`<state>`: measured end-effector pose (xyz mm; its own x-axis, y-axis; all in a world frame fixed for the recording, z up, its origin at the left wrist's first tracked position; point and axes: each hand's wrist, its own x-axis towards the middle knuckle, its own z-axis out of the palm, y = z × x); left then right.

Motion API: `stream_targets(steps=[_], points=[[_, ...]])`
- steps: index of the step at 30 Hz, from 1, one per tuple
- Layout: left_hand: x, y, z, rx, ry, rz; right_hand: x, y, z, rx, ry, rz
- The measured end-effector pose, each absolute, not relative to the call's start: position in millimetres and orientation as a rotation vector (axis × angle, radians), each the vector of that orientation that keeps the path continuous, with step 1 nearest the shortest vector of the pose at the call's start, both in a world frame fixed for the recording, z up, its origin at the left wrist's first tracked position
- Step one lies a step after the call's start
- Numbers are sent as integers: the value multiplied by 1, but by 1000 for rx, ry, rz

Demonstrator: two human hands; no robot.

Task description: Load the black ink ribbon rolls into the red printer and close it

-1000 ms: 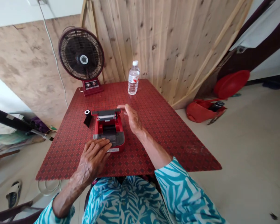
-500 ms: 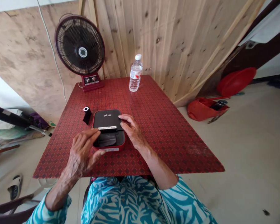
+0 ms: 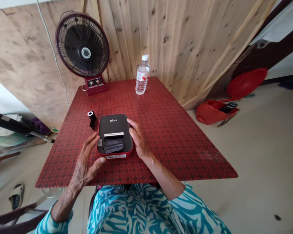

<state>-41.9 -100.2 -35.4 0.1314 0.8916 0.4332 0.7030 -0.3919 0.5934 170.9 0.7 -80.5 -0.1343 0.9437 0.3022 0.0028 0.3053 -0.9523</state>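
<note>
A compact black printer with red sides (image 3: 115, 125) lies flat on the table. A crumpled dark strip (image 3: 114, 146) comes out of the slot below its white label and lies over the front part of the top. My left hand (image 3: 86, 159) is open at the printer's left front corner, fingertips by its left edge and thumb near the front. My right hand (image 3: 139, 141) is open too, with its outstretched fingers against the right edge. Left of the printer stands a small black roll with a white core (image 3: 91, 116), its loose end hanging down.
A red patterned cloth (image 3: 175, 152) covers the table. At the back stand a dark red fan (image 3: 95, 83) and a clear water bottle with a white cap (image 3: 142, 79). On the floor to the right sits a red bag (image 3: 207, 113) holding a dark bottle.
My left hand has drawn back from the printer's top to its left side. The front part of the top now looks level, with the dark strip lying over it. The right hand has shifted slightly.
</note>
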Motion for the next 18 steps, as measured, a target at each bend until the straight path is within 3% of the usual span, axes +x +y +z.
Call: stream_targets(steps=[7, 18], points=[[-45, -101, -30, 1973, 1622, 1244, 164, -11, -96, -1015, -1252, 1122], [-44, -71, -35, 1093, 1376, 1338, 167, -8, -97, -1046, -1222, 1156]])
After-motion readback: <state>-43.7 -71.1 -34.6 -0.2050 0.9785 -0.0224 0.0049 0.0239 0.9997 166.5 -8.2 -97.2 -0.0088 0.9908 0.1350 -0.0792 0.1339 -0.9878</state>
